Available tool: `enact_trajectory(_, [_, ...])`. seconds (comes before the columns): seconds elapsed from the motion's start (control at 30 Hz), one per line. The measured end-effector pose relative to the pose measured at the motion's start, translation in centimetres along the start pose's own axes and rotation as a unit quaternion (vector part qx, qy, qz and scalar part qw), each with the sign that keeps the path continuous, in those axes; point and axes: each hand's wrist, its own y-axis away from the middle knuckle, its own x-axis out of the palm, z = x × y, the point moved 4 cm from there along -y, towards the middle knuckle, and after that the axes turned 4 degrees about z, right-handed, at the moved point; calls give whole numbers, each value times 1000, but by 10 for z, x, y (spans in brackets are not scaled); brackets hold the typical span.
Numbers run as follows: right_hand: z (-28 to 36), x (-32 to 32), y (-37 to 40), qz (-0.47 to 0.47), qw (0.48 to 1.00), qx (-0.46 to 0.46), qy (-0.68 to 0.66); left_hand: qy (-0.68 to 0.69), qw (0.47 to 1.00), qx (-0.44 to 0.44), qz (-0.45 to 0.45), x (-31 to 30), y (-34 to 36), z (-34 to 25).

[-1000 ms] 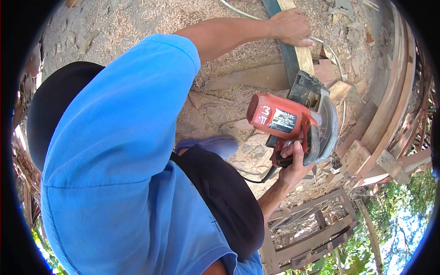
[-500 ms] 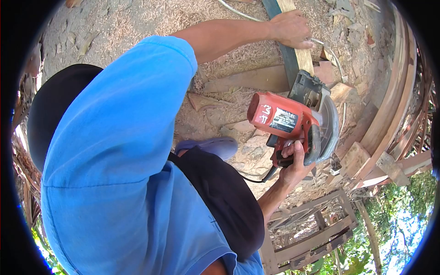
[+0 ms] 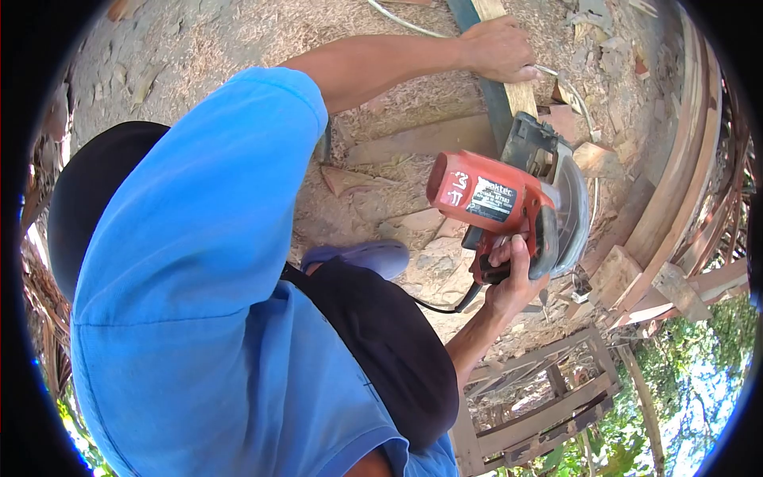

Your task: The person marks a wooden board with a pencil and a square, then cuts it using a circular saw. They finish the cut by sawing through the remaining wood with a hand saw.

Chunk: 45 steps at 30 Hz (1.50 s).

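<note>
**Right hand** (image 3: 509,278): closed round the rear handle of the circular saw (image 3: 497,203). The fingers are wrapped fully and the wrist is bent back. The forearm comes in from 6 o'clock.

**Left hand** (image 3: 497,49): clamped palm-down over the timber strip (image 3: 520,97), fingers curled across its far edge. The arm is nearly straight and reaches out from the blue-sleeved shoulder toward 12 o'clock.

**Circular saw:** red motor housing, with the blade guard on its 3 o'clock side. Its base is set on the timber strip, just short of the left hand.

**Timber strip:** pale and narrow, running from 12 o'clock down under the saw. A dark board (image 3: 494,103) lies along its 9 o'clock edge.

**State of work:** the saw hides the cut line, so I cannot tell how deep it has gone. The length between saw and left hand looks whole, so I judge most of the cut is yet to be made.

**Power cord** (image 3: 445,306): trails from the handle toward 8 o'clock.

**Sandalled foot** (image 3: 358,256): planted at 9 o'clock of the saw, on sawdust-covered ground (image 3: 238,40).

**Offcuts** (image 3: 616,274): scattered at 3 to 4 o'clock.

**Curved timber frames** (image 3: 675,175): stacked further out at 3 o'clock.

**Wooden rack** (image 3: 540,405): at 5 o'clock.
</note>
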Motion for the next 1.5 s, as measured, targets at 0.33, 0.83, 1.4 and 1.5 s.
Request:
enact_trajectory(0.33, [7, 9, -15, -4, 1000, 13, -7, -10, 1000, 6, 0, -2, 0, -1])
enact_trajectory(0.83, [14, 21, -39, -2, 1000, 24, -10, -27, 999, -7, 18, -8, 0, -4])
enact_trajectory(1.4, [23, 30, -54, -5, 1000, 22, 8, -17, 1000, -1, 0, -2, 0, -4])
enact_trajectory(1.5, [22, 30, -56, 0, 1000, 19, 12, -24, 999, -10, 23, -3, -1, -3])
